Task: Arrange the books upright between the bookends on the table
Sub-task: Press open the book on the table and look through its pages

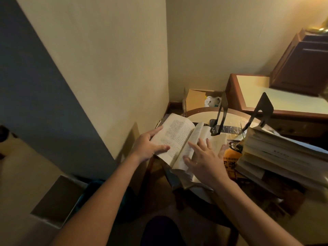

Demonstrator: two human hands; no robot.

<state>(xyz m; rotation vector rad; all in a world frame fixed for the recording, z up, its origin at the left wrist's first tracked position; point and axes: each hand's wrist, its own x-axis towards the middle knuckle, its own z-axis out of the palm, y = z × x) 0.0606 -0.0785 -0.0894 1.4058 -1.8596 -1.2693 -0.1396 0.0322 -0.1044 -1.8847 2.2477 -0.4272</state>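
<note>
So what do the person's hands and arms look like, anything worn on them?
The left hand and right hand are bare, with no gloves. The left forearm and right forearm show no sleeves, watch or bracelet up to the frame's edge. Any rings are too blurred to tell.

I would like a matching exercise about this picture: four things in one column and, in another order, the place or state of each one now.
Things:
1. open book
2. stack of books
3. black bookends
4. cardboard box

Places or states:
a. behind the table, in the corner of the room
b. upright, with no book standing between them
c. lying flat, at the right of the table
d. the left hand rests on its page

Pairs: 1-d, 2-c, 3-b, 4-a.
</note>
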